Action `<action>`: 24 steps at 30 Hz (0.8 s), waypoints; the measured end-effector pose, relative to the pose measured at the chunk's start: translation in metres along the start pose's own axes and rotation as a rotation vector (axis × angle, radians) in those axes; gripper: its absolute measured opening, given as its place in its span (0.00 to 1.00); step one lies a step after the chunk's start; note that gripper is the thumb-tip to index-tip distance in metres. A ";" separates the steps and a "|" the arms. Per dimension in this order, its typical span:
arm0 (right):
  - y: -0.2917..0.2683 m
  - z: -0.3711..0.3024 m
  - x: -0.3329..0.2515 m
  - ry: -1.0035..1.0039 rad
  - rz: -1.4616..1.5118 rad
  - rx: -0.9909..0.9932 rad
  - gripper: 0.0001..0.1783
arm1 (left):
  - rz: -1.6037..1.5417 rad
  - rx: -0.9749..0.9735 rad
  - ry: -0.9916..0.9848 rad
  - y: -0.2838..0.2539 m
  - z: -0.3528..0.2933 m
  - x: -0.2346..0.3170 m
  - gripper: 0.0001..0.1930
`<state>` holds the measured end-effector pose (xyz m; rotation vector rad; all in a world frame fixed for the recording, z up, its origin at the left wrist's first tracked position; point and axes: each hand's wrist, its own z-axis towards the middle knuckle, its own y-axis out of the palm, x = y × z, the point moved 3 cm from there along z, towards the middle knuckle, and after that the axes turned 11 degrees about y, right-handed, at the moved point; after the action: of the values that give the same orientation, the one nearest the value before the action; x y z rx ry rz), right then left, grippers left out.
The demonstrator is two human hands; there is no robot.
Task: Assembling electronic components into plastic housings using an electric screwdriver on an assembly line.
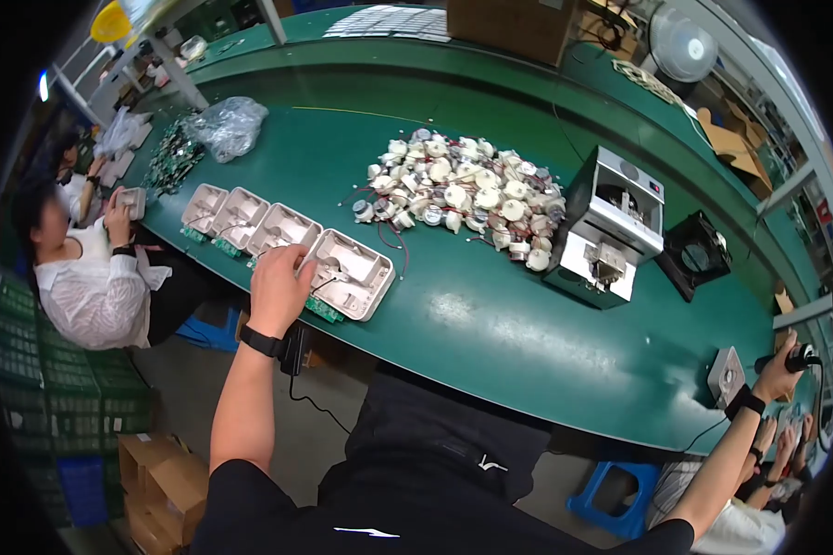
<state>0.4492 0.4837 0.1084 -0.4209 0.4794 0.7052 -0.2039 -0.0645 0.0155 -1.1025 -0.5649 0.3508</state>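
Four-sided white plastic housings [359, 274] stand in a row along the bench's near left edge, with small wired parts inside and green circuit boards [324, 309] at their near ends. Over this row, my left hand [282, 285] has its fingers curled onto the left edge of the rightmost housing; the exact grip is partly hidden. Far to the right, my right hand [776, 372] is closed around a black cylindrical tool [802, 357], whose lower end is hard to make out. Just left of that hand lies another white housing [728, 376] with a round part on it.
A large heap of white motor-like parts with wires [472, 185] covers the bench's middle. Beside it stand a grey metal machine [611, 222] and a black frame [696, 256]. Clear plastic bags [230, 128] and a circuit-board pile [173, 155] lie far left. People sit at both ends.
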 end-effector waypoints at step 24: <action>0.013 -0.230 -0.270 0.552 0.991 -0.561 0.07 | -0.607 -0.075 0.100 0.009 0.033 0.146 0.14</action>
<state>0.1986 0.2359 0.0675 -0.9334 1.0403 1.7172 -0.1054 0.0413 0.0549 -0.9601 -0.7946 -0.2530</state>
